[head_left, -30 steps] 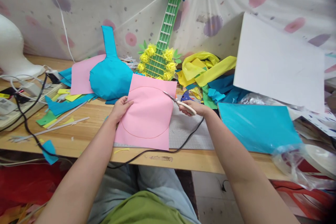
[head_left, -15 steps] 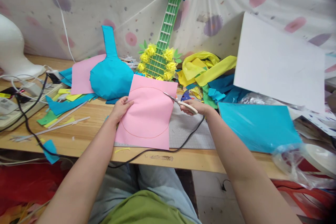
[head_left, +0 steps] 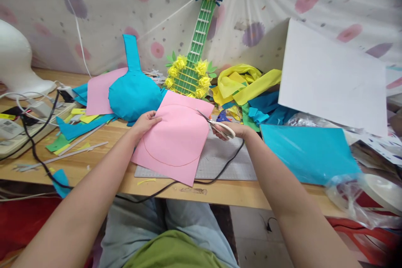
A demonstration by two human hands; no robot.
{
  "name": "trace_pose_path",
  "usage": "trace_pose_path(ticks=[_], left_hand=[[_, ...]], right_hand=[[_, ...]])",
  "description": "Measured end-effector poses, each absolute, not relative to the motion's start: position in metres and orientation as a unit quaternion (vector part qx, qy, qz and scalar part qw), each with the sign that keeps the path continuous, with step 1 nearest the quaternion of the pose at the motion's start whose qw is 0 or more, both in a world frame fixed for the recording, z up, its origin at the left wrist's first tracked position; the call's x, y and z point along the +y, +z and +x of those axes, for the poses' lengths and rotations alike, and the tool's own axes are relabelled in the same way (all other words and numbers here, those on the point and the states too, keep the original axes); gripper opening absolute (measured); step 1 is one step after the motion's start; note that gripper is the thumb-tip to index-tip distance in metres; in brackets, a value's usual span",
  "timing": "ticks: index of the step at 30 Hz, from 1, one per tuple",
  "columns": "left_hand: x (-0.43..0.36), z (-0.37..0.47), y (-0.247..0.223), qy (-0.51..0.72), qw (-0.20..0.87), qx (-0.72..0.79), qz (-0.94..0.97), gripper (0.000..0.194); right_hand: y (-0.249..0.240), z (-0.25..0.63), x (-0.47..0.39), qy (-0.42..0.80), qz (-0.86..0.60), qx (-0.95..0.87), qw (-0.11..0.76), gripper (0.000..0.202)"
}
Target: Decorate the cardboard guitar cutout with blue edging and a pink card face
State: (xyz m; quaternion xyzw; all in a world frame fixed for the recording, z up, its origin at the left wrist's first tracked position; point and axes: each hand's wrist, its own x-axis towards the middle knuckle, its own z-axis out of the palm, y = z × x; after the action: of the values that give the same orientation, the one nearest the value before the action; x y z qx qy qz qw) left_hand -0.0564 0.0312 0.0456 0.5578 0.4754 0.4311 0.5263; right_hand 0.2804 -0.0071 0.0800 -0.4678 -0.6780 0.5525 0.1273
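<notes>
My left hand (head_left: 147,122) pinches the upper left edge of a pink sheet (head_left: 176,134), thumb on top. A large circle is drawn on the sheet in a thin brownish line. In my right hand (head_left: 224,130) are white-handled scissors (head_left: 228,129), their blades slightly parted at the sheet's upper right edge, near the drawn line. The sheet is tilted over a grey cutting mat (head_left: 229,163). Just behind it lies a blue paper-covered round shape with a neck (head_left: 135,94).
A green guitar shape with yellow flowers (head_left: 196,46) leans at the back. Yellow cloth-like scraps (head_left: 241,81), a white board (head_left: 333,79) and a blue sheet (head_left: 309,150) lie right. A power strip (head_left: 34,130) stands left; a black cable (head_left: 150,197) crosses the front edge.
The pink sheet has turned a little, its lower edge swinging left and toward me. My left hand has moved slightly with it, and the scissors have shifted slightly left.
</notes>
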Motion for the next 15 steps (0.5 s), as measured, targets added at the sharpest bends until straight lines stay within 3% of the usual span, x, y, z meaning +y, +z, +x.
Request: trace_pose_path(ticks=[5, 15], left_hand=[[0.03, -0.055, 0.062, 0.389, 0.525, 0.482, 0.584, 0.049], [0.023, -0.052, 0.052, 0.421, 0.546, 0.47, 0.551, 0.049]], right_hand=[[0.076, 0.272, -0.006, 0.571, -0.444, -0.676, 0.138, 0.056], [0.07, 0.273, -0.008, 0.586, -0.446, -0.655, 0.167, 0.056]])
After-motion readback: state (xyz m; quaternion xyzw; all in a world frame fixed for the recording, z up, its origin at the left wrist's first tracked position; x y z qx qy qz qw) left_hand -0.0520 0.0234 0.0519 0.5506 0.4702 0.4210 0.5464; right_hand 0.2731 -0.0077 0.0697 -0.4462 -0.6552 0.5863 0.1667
